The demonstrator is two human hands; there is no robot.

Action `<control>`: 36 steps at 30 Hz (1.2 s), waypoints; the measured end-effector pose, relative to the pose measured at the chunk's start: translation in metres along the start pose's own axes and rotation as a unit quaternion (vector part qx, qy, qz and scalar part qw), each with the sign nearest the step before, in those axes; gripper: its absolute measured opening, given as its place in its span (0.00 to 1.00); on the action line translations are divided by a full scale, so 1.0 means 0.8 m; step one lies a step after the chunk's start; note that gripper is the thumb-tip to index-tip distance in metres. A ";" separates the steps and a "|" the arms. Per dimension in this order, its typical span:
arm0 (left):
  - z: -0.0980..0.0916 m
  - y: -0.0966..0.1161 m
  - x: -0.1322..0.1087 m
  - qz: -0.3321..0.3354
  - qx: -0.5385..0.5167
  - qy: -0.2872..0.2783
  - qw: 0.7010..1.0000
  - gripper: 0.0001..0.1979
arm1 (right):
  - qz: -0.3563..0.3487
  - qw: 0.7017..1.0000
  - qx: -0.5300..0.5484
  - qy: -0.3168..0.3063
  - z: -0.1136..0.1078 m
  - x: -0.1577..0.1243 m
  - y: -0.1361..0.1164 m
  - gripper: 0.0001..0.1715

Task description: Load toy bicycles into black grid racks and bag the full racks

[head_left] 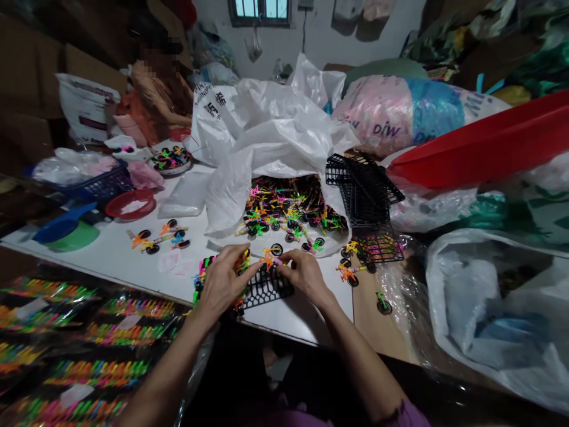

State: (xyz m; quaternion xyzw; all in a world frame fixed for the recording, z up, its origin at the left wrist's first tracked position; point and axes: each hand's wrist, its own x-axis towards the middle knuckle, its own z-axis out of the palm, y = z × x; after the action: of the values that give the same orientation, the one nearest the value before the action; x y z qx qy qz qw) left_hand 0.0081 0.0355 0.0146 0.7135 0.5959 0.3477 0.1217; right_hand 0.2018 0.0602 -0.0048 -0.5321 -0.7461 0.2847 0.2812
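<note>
A black plastic grid tray (270,292) lies at the table's front edge, its left part filled with small colourful toy bicycles (202,274). My left hand (226,277) is closed over the filled part of the tray, with the thumb reaching toward its bare part. An orange toy bicycle (268,260) with a black wheel is over the tray, pinched between my right hand's (306,275) thumb and fingers. The left thumb tip is close to this bicycle; whether it touches is unclear. Just beyond, a white sack (229,204) lies open with many toy bicycles (288,207) spilling from its mouth.
Black grid trays (362,193) are stacked right of the sack. Loose toy bicycles lie at right (351,264) and left (157,237). A red basket (130,205) stands at left, near a seated person (155,101). Packed bicycle trays (95,373) lie below left; a large red tub (480,148) leans at right.
</note>
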 end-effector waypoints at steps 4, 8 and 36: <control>0.008 0.033 0.005 -0.141 -0.222 -0.067 0.962 0.25 | -0.039 0.999 0.026 0.005 -0.009 -0.024 -0.029 0.08; 0.003 0.056 -0.004 -0.164 -0.317 -0.130 0.925 0.20 | 0.009 0.990 0.117 -0.080 -0.012 -0.039 -0.032 0.09; -0.063 0.068 -0.055 0.001 -0.256 -0.109 0.960 0.03 | -0.145 0.984 0.051 -0.086 -0.009 -0.086 -0.072 0.07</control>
State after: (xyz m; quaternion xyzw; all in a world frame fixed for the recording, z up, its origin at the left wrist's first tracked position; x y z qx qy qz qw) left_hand 0.0153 -0.0320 0.0680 0.6928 0.4691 0.4090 0.3643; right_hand 0.1892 -0.0204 0.0338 -0.3772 -0.8210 0.3232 0.2815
